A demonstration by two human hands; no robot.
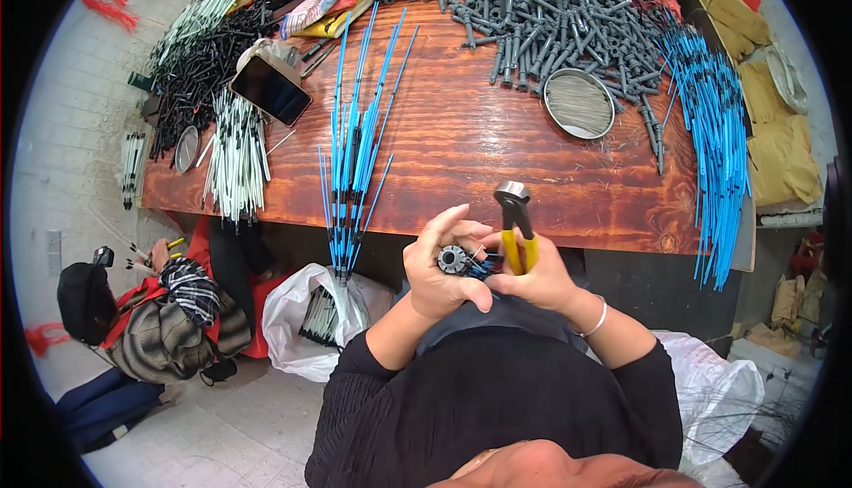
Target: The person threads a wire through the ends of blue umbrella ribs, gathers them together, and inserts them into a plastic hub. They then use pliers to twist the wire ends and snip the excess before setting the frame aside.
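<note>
My right hand (pixel 543 282) grips a pair of end-cutting pincers (pixel 521 248) with yellow handles, its metal head pointing up and away from me. Close beside it, my left hand (pixel 433 266) curves around a grey notched round fitting (pixel 452 260), thumb and fingers partly spread. Dark and blue pieces show behind the fitting, between the two hands; how they join is hidden. Both hands are above my lap at the table's near edge. Left of them, a fanned bundle of blue rods (pixel 353 151) with black bands lies on the table, its gathered end overhanging the edge.
Grey plastic fittings (pixel 550 22) heap at the back of the wooden table (pixel 426 169), near a round tin of thin pins (pixel 579 105). More blue rods (pixel 714 151) lie right; white rods (pixel 238 155) and a phone (pixel 271 89) lie left. Another person (pixel 169 310) works at left.
</note>
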